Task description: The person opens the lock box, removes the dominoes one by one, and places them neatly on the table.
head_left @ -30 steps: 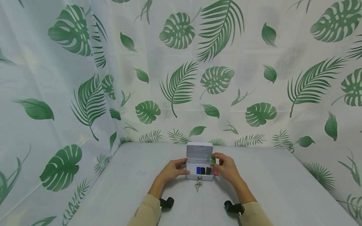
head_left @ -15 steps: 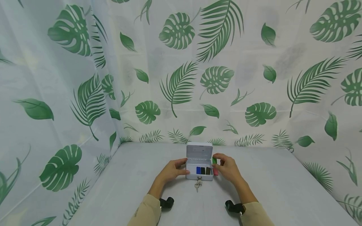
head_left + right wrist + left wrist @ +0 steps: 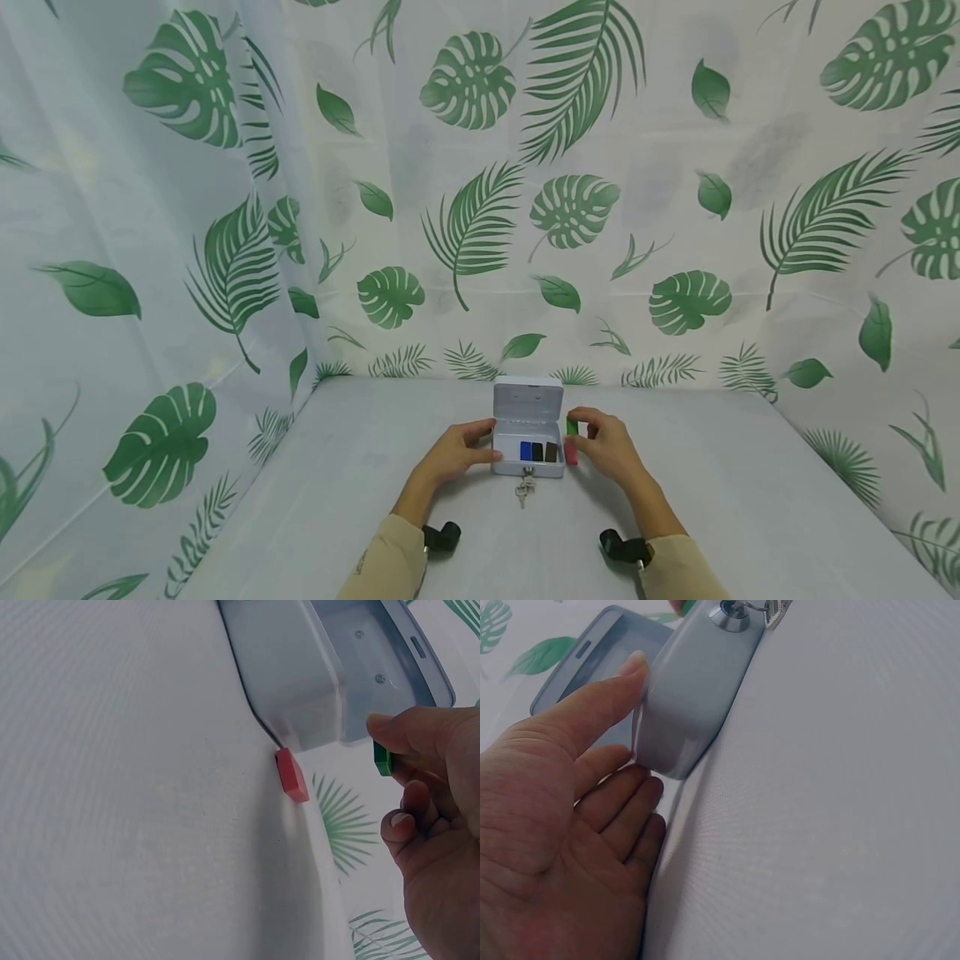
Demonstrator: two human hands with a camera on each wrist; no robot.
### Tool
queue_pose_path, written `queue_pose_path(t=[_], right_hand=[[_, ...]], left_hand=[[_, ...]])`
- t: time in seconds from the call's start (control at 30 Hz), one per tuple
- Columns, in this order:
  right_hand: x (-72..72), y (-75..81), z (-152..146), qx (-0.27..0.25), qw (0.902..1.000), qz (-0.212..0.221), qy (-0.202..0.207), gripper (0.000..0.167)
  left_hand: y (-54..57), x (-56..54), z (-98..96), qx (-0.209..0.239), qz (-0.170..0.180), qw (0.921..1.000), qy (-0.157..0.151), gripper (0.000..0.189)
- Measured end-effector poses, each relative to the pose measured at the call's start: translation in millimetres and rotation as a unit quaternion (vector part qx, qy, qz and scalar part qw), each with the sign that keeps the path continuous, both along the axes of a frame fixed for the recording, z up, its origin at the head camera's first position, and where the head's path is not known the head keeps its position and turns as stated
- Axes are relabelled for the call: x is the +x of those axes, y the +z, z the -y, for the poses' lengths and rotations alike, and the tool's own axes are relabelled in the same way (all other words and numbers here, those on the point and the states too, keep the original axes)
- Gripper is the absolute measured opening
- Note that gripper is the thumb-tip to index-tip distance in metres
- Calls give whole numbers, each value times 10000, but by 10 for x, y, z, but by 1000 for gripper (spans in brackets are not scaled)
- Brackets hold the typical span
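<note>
A small light-grey cash box [image 3: 506, 468] stands on the white table with its lid [image 3: 528, 402] raised. Inside lie a blue block [image 3: 525, 451] and two black blocks [image 3: 537, 452]. Keys [image 3: 522, 492] hang from the lock at its front. My left hand [image 3: 453, 454] holds the left end of the box, thumb at the rim, fingers along the outer side. My right hand [image 3: 607, 443] pinches a green block [image 3: 383, 760] between thumb and fingers, just right of the box. Below it a red block [image 3: 292, 777] sits on the table beside the box's right wall.
A white curtain [image 3: 480, 333] with green leaf prints rises behind the table and along both sides. Black camera mounts [image 3: 624, 548] are strapped at both wrists. The table surface [image 3: 517, 550] stretches in front of the box and to either side.
My right hand has shifted slightly right, away from the box, carrying the green block. More of the red block shows. My left hand stays on the box.
</note>
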State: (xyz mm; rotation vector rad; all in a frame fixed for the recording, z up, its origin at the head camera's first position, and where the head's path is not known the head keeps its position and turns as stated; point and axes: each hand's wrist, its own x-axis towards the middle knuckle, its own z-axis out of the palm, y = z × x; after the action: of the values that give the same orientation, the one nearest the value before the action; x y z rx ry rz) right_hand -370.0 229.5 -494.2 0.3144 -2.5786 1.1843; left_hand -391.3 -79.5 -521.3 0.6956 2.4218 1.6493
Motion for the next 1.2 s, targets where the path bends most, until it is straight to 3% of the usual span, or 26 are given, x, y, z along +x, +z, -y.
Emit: queue_pose_path(t=[0.5, 1.2], right_hand=[[16, 28, -42, 239, 9988, 423, -104, 41], [13, 17, -131, 527, 9955, 766, 201, 36]], left_hand=[[-5, -5, -3, 33, 20, 10000, -15, 72], [8, 4, 2, 89, 62, 9999, -36, 73]])
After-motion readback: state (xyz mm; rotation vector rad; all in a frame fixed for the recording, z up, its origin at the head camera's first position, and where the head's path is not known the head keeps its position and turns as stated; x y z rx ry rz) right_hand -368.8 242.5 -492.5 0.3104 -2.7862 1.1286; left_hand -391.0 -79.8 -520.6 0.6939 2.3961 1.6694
